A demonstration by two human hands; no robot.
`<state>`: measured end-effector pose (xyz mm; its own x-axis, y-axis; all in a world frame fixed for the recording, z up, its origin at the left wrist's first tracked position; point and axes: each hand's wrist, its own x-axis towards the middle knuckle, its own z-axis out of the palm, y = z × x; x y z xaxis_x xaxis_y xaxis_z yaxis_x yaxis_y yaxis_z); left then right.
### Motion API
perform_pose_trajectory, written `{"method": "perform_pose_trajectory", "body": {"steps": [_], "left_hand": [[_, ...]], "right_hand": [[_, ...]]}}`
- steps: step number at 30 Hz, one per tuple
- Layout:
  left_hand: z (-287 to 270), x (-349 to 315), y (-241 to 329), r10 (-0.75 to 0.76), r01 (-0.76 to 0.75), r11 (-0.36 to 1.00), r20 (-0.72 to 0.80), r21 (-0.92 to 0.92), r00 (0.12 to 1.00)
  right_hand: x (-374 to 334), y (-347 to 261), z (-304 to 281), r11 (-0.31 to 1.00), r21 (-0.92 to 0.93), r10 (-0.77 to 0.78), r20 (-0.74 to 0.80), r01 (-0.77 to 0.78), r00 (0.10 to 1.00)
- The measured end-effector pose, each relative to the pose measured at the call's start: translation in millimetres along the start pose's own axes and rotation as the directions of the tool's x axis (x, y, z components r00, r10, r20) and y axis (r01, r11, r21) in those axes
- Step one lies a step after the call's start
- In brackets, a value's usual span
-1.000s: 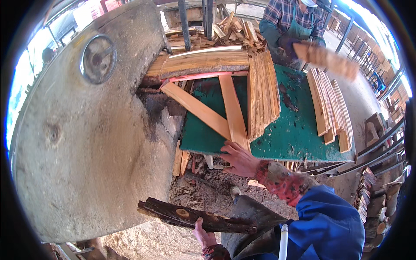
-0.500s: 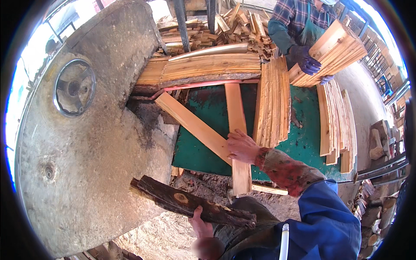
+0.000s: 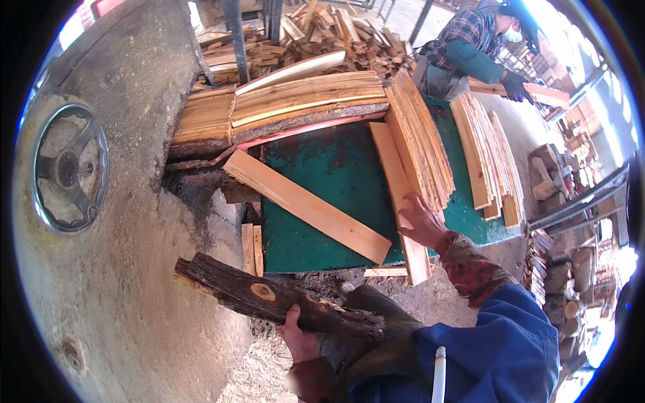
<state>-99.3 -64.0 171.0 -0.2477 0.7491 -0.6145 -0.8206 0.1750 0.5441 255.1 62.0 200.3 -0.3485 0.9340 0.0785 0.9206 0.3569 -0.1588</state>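
My left hand (image 3: 297, 341) is closed around a dark, bark-covered wood slab (image 3: 282, 303) with a pale knot on its face. The slab lies roughly level in front of my body. My right hand (image 3: 424, 220), fingers spread, rests on a long pale board (image 3: 398, 181). This board lies beside a stack of upright planks (image 3: 422, 144), on the stack's left side. Nearer the machine, another pale board (image 3: 306, 207) lies slantwise on the green table (image 3: 322, 158). Its near end is left of my right hand, apart from it.
A large metal machine panel with a handwheel (image 3: 70, 168) stands at left. Bark-edged planks (image 3: 309, 101) lie along the table's far side. More planks (image 3: 480, 161) sit at right, with a gloved co-worker (image 3: 463, 50) holding wood beyond. Offcuts (image 3: 336, 30) are heaped behind.
My right hand and the long board have moved right, up beside the plank stack. The slanted board stays on the table. The co-worker has moved away to the right; my left hand keeps the bark slab.
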Motion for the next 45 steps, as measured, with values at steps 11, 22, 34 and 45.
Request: {"method": "perform_pose_trajectory", "body": {"steps": [11,22,34,45], "left_hand": [[-2,56,13,-0.017,0.014,0.999,0.083,0.036,0.996],[42,60,-3,-0.069,0.056,0.986,0.084,0.158,0.994],[51,71,-13,-0.133,0.119,0.981,0.084,0.156,0.988],[42,83,-7,-0.154,0.140,0.977,0.074,0.158,0.985]], "right_hand": [[-95,-117,52,0.862,0.012,0.507,0.027,-0.507,0.862],[-135,-82,39,0.139,0.892,0.693,0.223,-0.431,0.686],[-99,-83,32,0.376,0.756,0.728,0.117,-0.536,0.675],[-76,-88,35,0.498,0.566,0.766,0.068,-0.657,0.639]]}}
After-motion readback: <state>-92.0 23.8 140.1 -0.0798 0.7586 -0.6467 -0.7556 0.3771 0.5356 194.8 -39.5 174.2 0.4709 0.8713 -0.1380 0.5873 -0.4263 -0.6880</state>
